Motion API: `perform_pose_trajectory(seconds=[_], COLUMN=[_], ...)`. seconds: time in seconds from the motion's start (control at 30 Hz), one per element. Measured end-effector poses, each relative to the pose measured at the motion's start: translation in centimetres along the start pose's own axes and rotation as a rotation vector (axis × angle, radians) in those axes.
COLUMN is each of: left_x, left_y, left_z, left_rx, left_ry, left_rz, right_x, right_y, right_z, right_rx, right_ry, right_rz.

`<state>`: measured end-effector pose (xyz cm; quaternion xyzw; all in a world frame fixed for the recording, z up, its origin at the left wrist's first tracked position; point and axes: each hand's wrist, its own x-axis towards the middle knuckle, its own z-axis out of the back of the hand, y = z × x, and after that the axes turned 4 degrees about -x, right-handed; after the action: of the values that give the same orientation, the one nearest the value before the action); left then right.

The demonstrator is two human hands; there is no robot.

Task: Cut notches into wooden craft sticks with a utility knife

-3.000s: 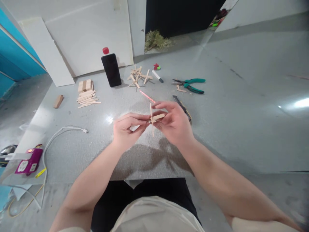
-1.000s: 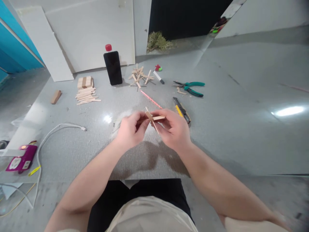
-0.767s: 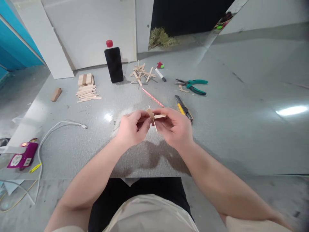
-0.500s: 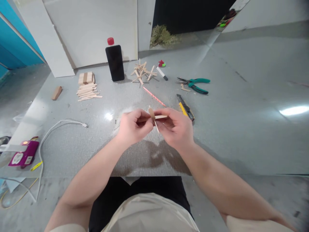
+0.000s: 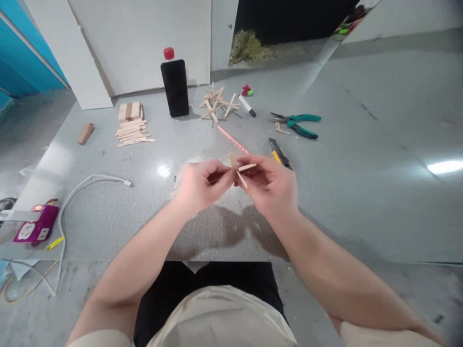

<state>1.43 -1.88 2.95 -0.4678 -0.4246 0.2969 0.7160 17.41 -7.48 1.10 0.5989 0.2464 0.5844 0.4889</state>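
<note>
Crossed wooden craft sticks [image 5: 243, 179] are held up between my two hands above the grey table, several stick ends pointing out in different directions. My left hand [image 5: 206, 185] pinches them from the left with thumb and fingers. From the right, the fingers of my right hand [image 5: 273, 183] close around the same sticks. How the sticks join is partly hidden behind the fingers. Just beyond my right hand lies a yellow and black utility knife [image 5: 280, 153], partly covered by the hand. A red patterned thin stick [image 5: 233, 140] lies beyond the hands.
On the table [image 5: 144, 212] are a loose craft-stick pile [image 5: 217, 102], a banded bundle [image 5: 130, 111], stacked sticks [image 5: 133, 131], a marker [image 5: 247, 105] and green-handled pliers [image 5: 300, 125]. A phone [image 5: 175, 89] leans on a red-capped bottle [image 5: 169, 53]. A white cable [image 5: 77, 190] curves at left.
My hands and the crossed sticks have shifted slightly right, and the sticks have turned a little in my fingers. The view has tilted a bit, so the table things sit slightly higher.
</note>
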Motion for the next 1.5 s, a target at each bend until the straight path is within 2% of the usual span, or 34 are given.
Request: perform_pose_trajectory(seconds=[0.23,0.37,0.6,1.1,1.33,1.4,1.5], left_x=[0.4,0.4,0.0,-0.3,-0.7,-0.7,-0.5], left_y=[-0.4,-0.2,0.5,-0.2,-0.4,-0.4,-0.4], left_z=[0.3,0.4,0.1,0.5,0.5,0.7,1.1], left_rx=[-0.237,-0.326,-0.419,-0.403,-0.368,-0.336,-0.208], left_ry=[0.077,0.072,0.087,0.197,0.207,0.209,0.231], left_rz=[0.147,0.224,0.258,0.154,0.11,0.071,-0.062], right_x=[0.0,-0.3,-0.7,-0.1,0.2,0.3,0.2], right_y=[-0.1,-0.1,-0.2,-1.1,-1.2,-1.3,-1.5], right_z=[0.1,0.0,-0.5,0.5,0.8,0.9,0.9], right_rx=[0.053,0.043,0.035,0.092,0.117,0.133,0.148], right_ry=[0.022,0.012,-0.04,-0.053,-0.052,-0.041,-0.031], right_rz=[-0.007,0.029,0.046,0.06,0.089,0.087,0.068])
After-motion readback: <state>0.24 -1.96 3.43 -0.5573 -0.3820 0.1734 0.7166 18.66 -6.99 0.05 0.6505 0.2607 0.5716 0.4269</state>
